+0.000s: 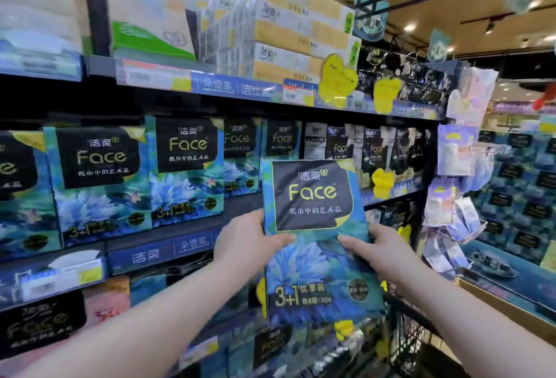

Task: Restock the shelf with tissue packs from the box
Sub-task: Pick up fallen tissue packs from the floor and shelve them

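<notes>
While both arms reach up toward the shelving, one tissue pack (316,212) is held upright in mid-air, printed front to camera, just in front of the mid shelf (144,255). Left grip (249,239) clasps pack's left edge, thumb across the front. Right grip (380,246) clasps the right edge, thumb likewise on front. Same-design packs (99,179) stand in a row on mid shelf, to the left & behind held pack. Cardboard box (496,308) low at right, only its rim seen. Yellow tags (337,82) hang off upper shelf edge.
</notes>
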Demonstrator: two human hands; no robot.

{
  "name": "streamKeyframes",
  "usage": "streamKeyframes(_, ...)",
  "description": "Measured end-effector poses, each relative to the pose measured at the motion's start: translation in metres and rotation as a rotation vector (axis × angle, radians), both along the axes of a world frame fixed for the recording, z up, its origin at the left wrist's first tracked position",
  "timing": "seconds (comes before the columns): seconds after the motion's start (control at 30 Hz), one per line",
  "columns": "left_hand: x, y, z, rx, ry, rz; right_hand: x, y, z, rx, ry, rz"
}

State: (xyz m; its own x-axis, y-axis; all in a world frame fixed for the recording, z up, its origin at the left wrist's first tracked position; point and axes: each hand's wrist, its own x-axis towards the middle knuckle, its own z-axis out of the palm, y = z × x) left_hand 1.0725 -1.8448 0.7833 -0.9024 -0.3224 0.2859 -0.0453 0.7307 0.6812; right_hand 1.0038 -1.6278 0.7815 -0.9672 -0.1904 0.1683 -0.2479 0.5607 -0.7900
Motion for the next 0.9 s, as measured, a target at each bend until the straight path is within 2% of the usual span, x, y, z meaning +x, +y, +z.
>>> streamKeyframes(0.3, -0.099, -0.002, 0.055, -0.099, 0.015, 0.318, -0.155, -0.032, 0.042, -0.055, 0.06, 0.296)
streamKeyframes(0.43, -0.128, 0.0, 0.065, -0.057, 0.035, 0.439, -0.208, -0.048, 0.054, -0.07, 0.063, 0.415)
streamKeyframes(0.67, -0.147, -0.009, 0.074, -0.093, 0.014, 0.636, -0.251, -0.09, 0.059, -0.145, 0.025, 0.594)
streamKeyframes(0.9, -0.168, -0.029, 0.072, -0.018, 0.122, 0.613, -0.264, -0.124, 0.054, -0.338, 0.021, 0.648)
